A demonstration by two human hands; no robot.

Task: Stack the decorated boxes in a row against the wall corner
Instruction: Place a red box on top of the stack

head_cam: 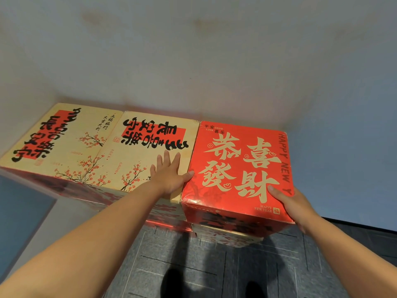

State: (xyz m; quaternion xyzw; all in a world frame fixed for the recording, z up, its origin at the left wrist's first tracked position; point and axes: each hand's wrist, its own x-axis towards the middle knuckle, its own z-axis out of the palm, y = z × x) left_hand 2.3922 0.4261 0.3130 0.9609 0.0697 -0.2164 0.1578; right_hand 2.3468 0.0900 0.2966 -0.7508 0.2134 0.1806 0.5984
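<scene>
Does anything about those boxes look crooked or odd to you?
Mainly the printed tops face different ways. The red box reads upright, the middle cream box has its black lettering upside down, and the left cream box is turned sideways. The red box's near left corner also looks slightly creased.

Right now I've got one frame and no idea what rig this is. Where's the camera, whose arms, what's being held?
There is no machine here: a person works with bare hands. The single picture comes from a wide-angle camera worn on the head, looking forward and down, which is why both forearms enter from the bottom. Three decorated boxes sit side by side against the wall: a left cream box, a middle cream box and a red box, all on a lower layer of boxes. The left hand lies flat on the middle cream box, thumb at the red box's edge. The right hand grips the red box's near right corner.
</scene>
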